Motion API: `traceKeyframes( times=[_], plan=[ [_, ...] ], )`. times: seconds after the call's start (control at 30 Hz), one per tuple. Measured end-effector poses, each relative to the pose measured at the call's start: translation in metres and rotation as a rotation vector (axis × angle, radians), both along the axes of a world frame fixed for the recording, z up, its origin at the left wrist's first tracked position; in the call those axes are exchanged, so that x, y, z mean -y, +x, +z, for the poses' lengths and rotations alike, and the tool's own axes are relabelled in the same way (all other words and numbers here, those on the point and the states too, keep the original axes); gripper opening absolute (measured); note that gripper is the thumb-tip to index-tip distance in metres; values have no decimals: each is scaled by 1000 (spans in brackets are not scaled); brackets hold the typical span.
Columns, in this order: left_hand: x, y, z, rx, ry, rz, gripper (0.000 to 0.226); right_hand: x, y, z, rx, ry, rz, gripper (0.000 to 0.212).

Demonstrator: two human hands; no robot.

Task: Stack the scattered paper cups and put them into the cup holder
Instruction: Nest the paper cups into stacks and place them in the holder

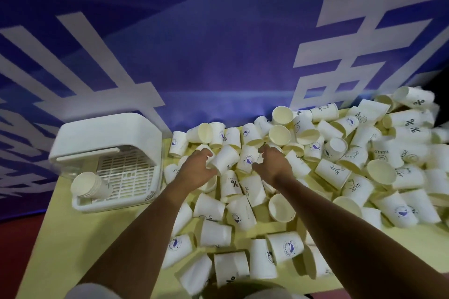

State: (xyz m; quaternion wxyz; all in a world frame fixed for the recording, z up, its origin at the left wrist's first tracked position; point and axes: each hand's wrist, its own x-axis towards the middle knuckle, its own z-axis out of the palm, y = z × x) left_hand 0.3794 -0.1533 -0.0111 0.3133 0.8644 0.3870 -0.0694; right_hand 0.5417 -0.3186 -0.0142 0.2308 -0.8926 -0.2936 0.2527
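Both bare arms reach forward over a pale yellow table (73, 238) littered with scattered white paper cups (334, 173), most lying on their sides and piled deepest toward the far right. The left hand (198, 167) is curled around one end of a white paper cup with black lettering (226, 158), thumb below and fingers above it. The right hand (273, 162) has its fingers and thumb bent round a white paper cup with a blue round logo (248, 159), just beside the first cup; whether the two cups touch I cannot tell. At the table's far left stands the white plastic cup holder (107, 133), hooded, with a slatted grid floor. A short nested stack of white cups (88, 187) lies on its side at the holder's front left corner. Behind hangs a blue banner with large white characters (218, 43)
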Motion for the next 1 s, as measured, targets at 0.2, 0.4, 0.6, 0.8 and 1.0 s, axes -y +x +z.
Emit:
traceKeyframes(
  times=[0.2, 0.4, 0.6, 0.8, 1.0],
  plan=[
    [-1, 37, -18, -107, 50, -35, 69, 1, 41, -5, 204, 13, -135, 46],
    [-1, 67, -36, -150, 80, -63, 79, -4, 85, -12, 343, 32, -147, 43],
    [-1, 86, -48, -180, 96, -55, 87, -20, 98, -28, 377, -5, 14, 55],
    [-6, 85, -55, -156, 79, -48, 85, -34, 90, -45, 524, -230, 82, 65],
    [-12, 81, -46, -80, 10, -39, 80, -41, 90, -41, 563, -279, 75, 57]
  ],
)
